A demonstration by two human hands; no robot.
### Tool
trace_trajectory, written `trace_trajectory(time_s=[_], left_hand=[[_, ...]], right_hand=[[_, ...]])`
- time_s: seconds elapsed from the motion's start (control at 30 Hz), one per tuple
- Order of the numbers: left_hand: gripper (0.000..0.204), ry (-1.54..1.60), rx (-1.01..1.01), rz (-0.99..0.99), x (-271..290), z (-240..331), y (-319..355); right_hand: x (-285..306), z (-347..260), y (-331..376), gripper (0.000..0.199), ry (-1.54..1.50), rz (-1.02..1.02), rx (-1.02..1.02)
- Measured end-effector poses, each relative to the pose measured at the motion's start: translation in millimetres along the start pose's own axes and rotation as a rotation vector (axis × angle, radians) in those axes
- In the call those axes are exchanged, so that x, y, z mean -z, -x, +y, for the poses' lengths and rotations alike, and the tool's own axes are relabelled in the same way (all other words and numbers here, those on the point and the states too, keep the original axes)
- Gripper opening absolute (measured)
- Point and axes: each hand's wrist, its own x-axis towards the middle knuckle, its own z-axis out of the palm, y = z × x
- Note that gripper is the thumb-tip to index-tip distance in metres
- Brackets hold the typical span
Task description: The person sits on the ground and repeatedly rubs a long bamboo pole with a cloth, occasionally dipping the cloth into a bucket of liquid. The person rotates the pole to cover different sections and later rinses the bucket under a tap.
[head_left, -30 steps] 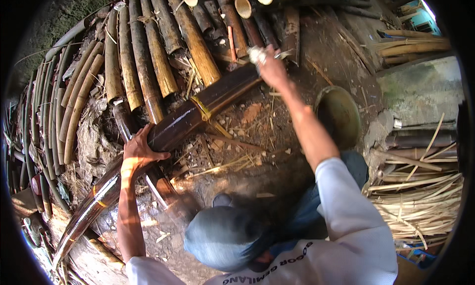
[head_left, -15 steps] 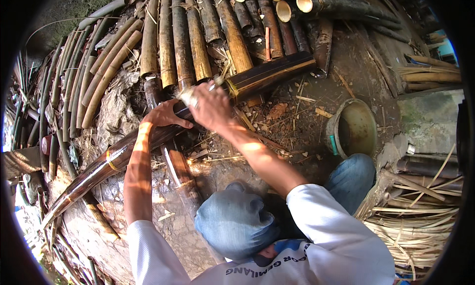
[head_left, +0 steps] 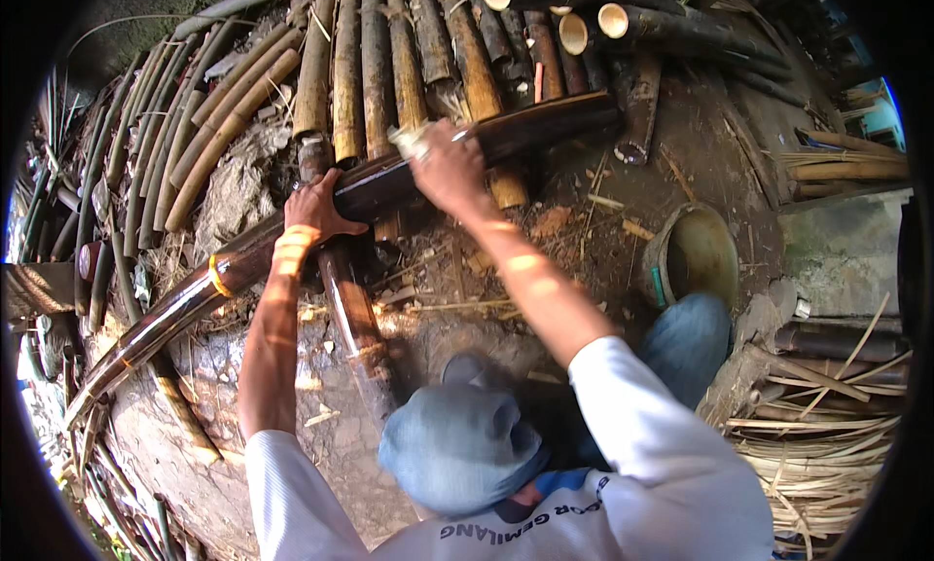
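Observation:
A long dark brown bamboo pole [head_left: 243, 259] lies slanting from the lower left to the upper right. It rests across a shorter dark pole [head_left: 355, 318] on the dirt. My left hand [head_left: 316, 209] grips the long pole from above, fingers curled over it. A little further along, my right hand [head_left: 449, 167] is closed on a small tool whose pale metal end [head_left: 409, 139] sticks out to the left at the pole's upper side. I cannot make out the tool's exact shape.
Many tan and brown bamboo poles [head_left: 375, 65] are stacked side by side at the back and left. A round dirty basin [head_left: 696, 254] sits on the ground at right. A bundle of thin bamboo strips [head_left: 827, 444] lies lower right, with wood chips scattered about.
My right hand, raised high at the far end of the pole a second ago, has swung down with the tool onto the pole near my left hand. My view has shifted.

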Motion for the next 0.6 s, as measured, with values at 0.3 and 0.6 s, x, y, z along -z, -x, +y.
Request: trace_trajectory(time_s=[0.3,0.6], left_hand=[[0.115,0.362,0.072,-0.475,17,-2,-9],[0.085,0.766,0.081,-0.513,-3,-44,-56]], right_hand=[[97,155,12,0.043,0.247,0.195,-0.206],[-32,-63,42,0.043,-0.207,0.179,0.135]])
